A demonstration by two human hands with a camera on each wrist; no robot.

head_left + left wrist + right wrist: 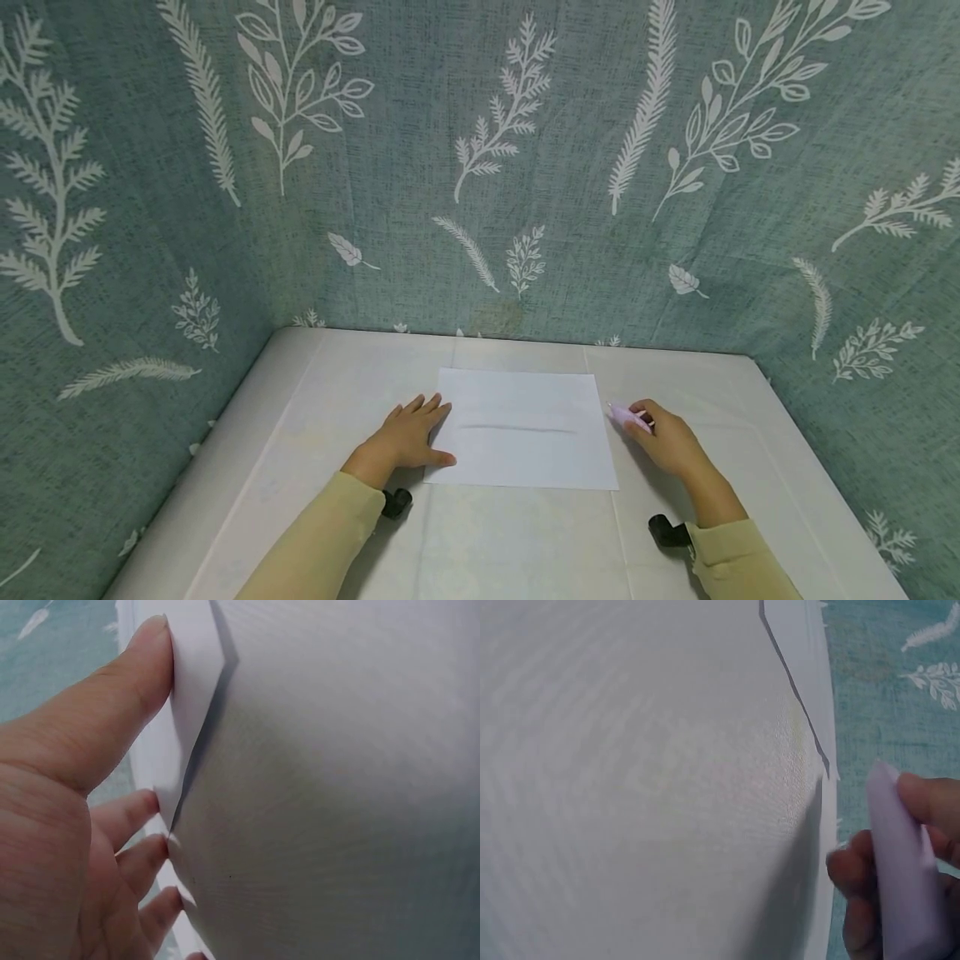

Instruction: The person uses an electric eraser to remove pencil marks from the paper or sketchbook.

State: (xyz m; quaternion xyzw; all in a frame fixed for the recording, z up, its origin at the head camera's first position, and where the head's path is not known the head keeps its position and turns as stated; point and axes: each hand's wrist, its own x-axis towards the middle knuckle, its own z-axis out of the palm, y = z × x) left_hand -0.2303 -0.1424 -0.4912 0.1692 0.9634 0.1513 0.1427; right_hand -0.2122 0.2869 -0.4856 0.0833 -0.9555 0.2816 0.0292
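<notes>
Left hand (408,435) lies flat, fingers straight, pressing the white paper sheet's (525,429) left edge on the table (300,433); right hand (667,442) grips a pale lilac pen (628,416) just beside the sheet's right edge.

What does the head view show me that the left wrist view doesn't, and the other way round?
Head view only: the right hand gripping a pale pink pen beside the sheet's right edge, and the leaf-print cloth behind the table. Left wrist view only: the sheet's edge lifted slightly against the thumb. Both: the left hand resting on the white paper.
</notes>
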